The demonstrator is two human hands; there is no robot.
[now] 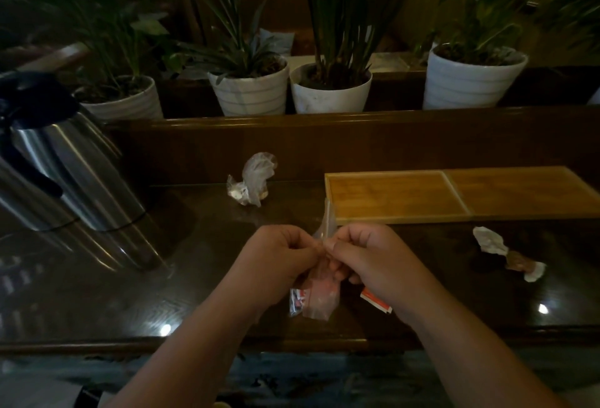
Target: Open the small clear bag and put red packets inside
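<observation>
Two hands meet just above the dark table (pixel 130 277). The left hand (pixel 276 261) and the right hand (pixel 367 258) each pinch the top of a small clear bag (pixel 319 297) with curled fingers. It looks like the bag is being pulled open or tied; next, a gentle tug would do. The bag is thin and crinkly, with something pink and red inside. Farther off lie another crumpled bag (pixel 251 180) and a wooden tray (pixel 454 193).

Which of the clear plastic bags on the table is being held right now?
The near bag, pinched at its top by both the left hand and the right hand. The other bag lies crumpled and untouched farther back, left of the wooden tray.
</observation>
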